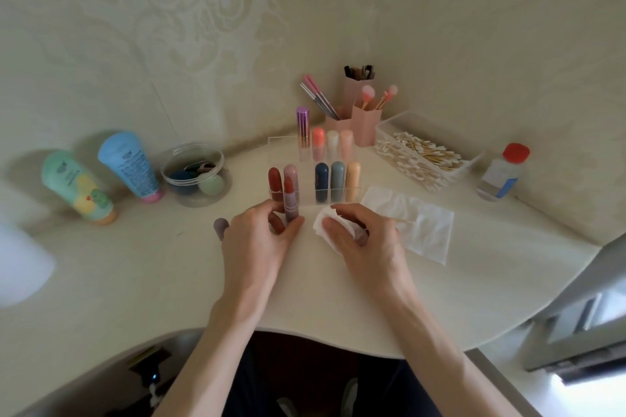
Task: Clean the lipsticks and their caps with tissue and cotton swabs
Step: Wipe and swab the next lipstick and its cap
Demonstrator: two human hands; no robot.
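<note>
The left hand (261,237) holds an open lipstick (291,210) upright just above the worktop (169,281). Its fingers (268,210) and thumb are curled round the mauve base, and the red stick rises clear above them. This lipstick sits directly in front of a clear organiser (338,200). The right hand (362,240) is just beside it, fingers bent round a crumpled tissue (321,230) with the thumb pressed onto the wad. The two hands are close but do not touch.

A mauve cap (221,227) stands on the worktop just left of the left hand, partly hidden by it. A flat tissue sheet (420,227) lies spread to the right of the right hand.

In the organiser, capped lipsticks (321,179) stand upright in two rows: reddish, pink, navy, grey and peach in front, and a purple-gold one with paler ones behind. To the right, a clear tray (399,122) holds a heap of cotton swabs (423,156), and a small bottle with a red cap (504,173) stands beyond it. Pink brush holders (366,125) stand in the corner. On the left are a round clear tub (196,179), a blue tube (130,166) and a green tube (78,186).
</note>
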